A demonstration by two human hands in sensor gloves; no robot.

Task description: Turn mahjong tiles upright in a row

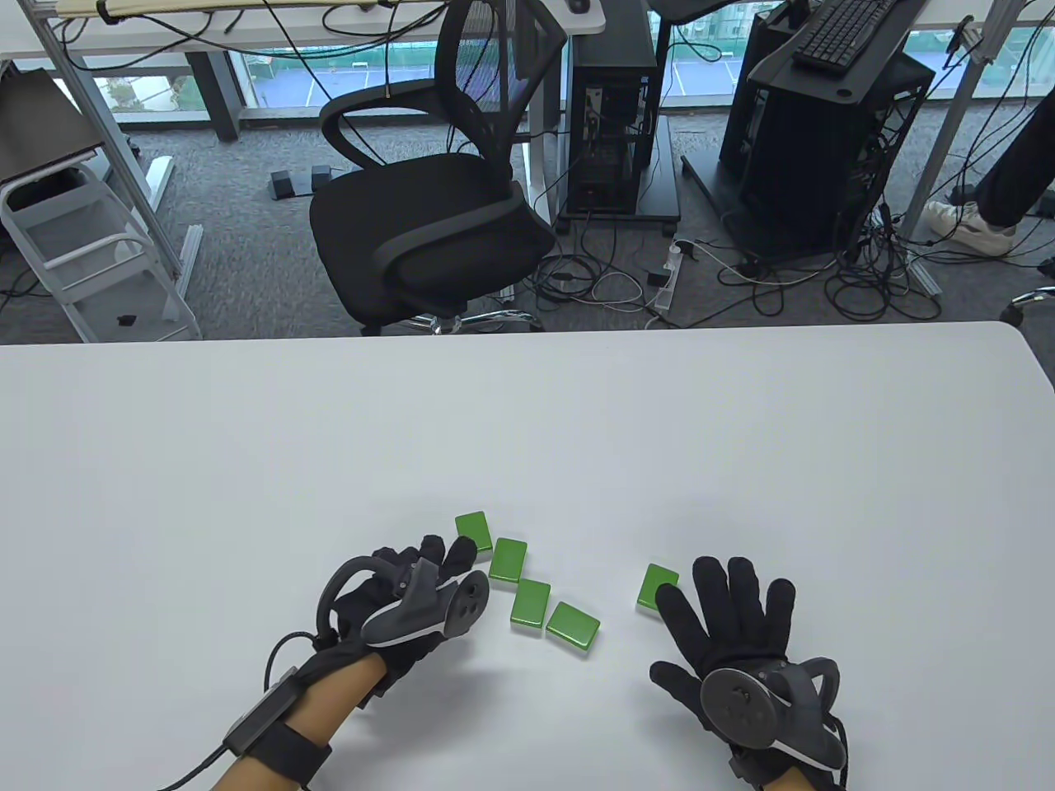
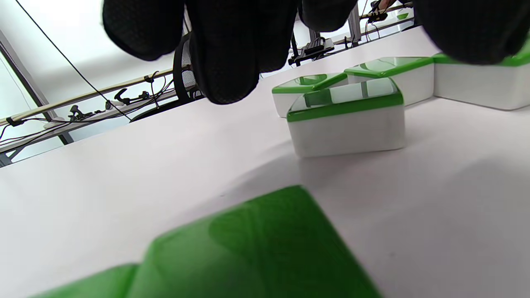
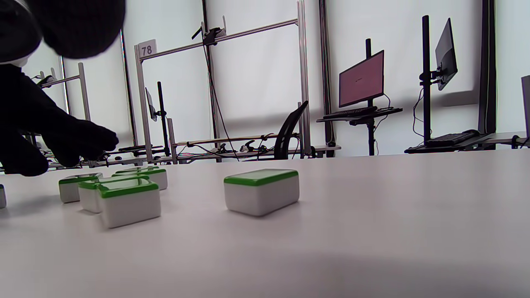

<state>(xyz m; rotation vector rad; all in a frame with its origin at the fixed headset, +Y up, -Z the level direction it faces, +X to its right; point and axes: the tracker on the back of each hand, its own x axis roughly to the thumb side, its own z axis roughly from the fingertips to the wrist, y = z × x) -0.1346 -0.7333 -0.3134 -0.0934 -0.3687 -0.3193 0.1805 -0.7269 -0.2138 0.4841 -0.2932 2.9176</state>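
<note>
Several mahjong tiles lie flat on the white table (image 1: 527,428), green backs up. A slanting run of them (image 1: 508,559) lies beside my left hand (image 1: 445,560). One tile (image 1: 657,587) lies apart, at the index fingertip of my right hand (image 1: 729,597). The right hand is spread, palm down, and holds nothing. My left hand's fingers (image 2: 232,49) hang curled over the table and grip nothing. Its thumb (image 2: 472,29) overlaps the end tile (image 2: 476,87). Another tile (image 2: 256,248) lies under the left wrist, hidden in the table view. The lone tile (image 3: 261,190) shows in the right wrist view.
The table's far edge (image 1: 527,328) runs across the middle of the table view. A black office chair (image 1: 429,222) stands on the floor beyond it. Nothing but the tiles lies on the table.
</note>
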